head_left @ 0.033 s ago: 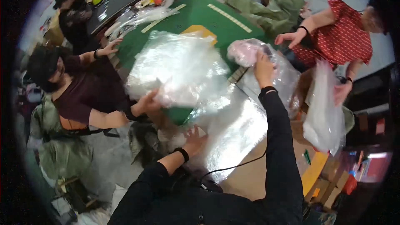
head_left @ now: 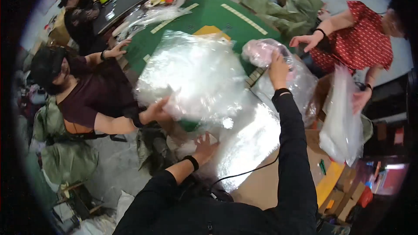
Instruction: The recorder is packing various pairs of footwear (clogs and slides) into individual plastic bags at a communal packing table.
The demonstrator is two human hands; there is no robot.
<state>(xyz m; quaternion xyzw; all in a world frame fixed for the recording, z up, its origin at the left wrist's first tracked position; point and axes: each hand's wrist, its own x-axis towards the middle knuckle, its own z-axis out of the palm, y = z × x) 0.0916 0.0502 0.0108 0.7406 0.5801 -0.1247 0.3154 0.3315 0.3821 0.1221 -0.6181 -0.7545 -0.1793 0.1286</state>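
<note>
Two hands work a heap of clear plastic film across a crowded green table [head_left: 209, 15]. The wearer's left hand [head_left: 203, 147], at about 6 o'clock of the big clear plastic sheet [head_left: 193, 76], lies with fingers spread flat on the glossy film just below it, gripping nothing. The right hand [head_left: 278, 67], at 3 o'clock of that sheet, is closed on the mouth of a clear bag holding a pink bundle [head_left: 260, 52]; whether the fingers pinch only the film or the bundle too cannot be told.

Judging by the pose, the bundle is being bagged or drawn out while the loose sheet is held down. Any next move seems to call for keeping the left palm pressing and lifting the right hand straight up, since the film is slack and slippery.

Room is tight. A seated co-worker's hand [head_left: 153, 112] holds the sheet's edge at 8 o'clock, close to the left hand. At 2 o'clock a person in a red dotted top reaches an open hand [head_left: 307, 40] toward the bag, while another clear bag [head_left: 342, 117] hangs at 4 o'clock. The table's near edge is buried under film; cardboard boxes [head_left: 335, 191] crowd the floor at 5 o'clock. The freest space lies over the table top toward 12 o'clock.
</note>
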